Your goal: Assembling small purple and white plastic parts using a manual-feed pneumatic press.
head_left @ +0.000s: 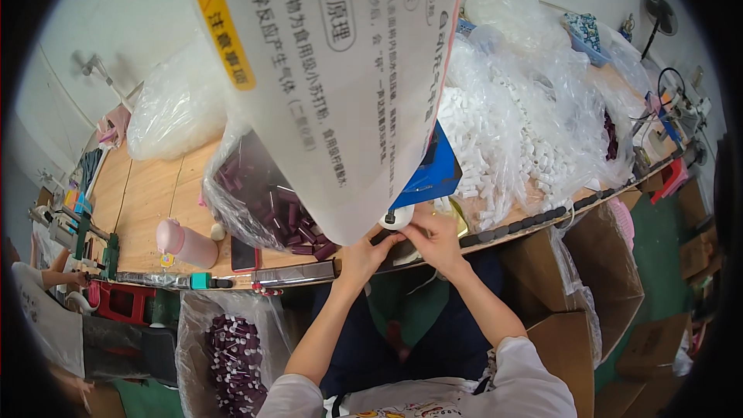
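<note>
My left hand and my right hand meet at the table's front edge, thumbs and fingertips pinched close together. Whatever lies between the fingertips is too small to make out. Just above them is a round white part with a dark centre, in front of a blue machine. A large white printed sheet with an orange label hangs close to the camera and hides much of the machine. Left of my hands, dark purple tubes spill from a clear plastic bag. Small white plastic pieces are heaped at the right.
A pink bottle and a phone stand left on the wooden table. Below it, a lined box holds purple tubes with white ends. Open cardboard boxes flank my right side. Another person's arm shows far left.
</note>
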Motion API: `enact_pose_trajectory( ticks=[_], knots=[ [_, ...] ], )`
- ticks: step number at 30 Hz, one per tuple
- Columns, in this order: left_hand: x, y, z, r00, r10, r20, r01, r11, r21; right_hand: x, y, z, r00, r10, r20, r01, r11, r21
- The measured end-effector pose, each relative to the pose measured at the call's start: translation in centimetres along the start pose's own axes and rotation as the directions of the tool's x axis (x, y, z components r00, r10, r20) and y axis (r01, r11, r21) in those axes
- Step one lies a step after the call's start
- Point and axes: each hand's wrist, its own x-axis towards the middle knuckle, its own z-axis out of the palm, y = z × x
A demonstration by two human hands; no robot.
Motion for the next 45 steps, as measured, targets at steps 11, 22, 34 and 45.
enact_pose_trajectory(
  ticks=[11, 22, 34, 45],
  knots=[
    [-0.5, 0.8, 0.5, 0.997, -0.058, -0.056, 0.058, 0.998, -0.013, 0.0, 0.0, 0.3, 0.904, -0.405, 0.138, 0.426, 0.82, -0.383],
    [-1.1, 0.7, -0.7, 0.974, -0.176, 0.141, 0.176, 0.984, 0.013, 4.7, 5.4, -8.0, 0.999, 0.0, -0.044, -0.032, 0.675, -0.737],
    [-4.3, 0.5, -5.8, 0.92, -0.321, -0.226, 0.265, 0.932, -0.246, 6.1, 8.1, -8.6, 0.953, -0.101, 0.287, 0.296, 0.524, -0.799],
    [-1.2, 0.1, 0.4, 0.998, -0.049, 0.028, 0.048, 0.998, 0.028, 2.4, 1.9, -7.5, 0.927, 0.374, 0.023, -0.374, 0.927, 0.03]
  ],
)
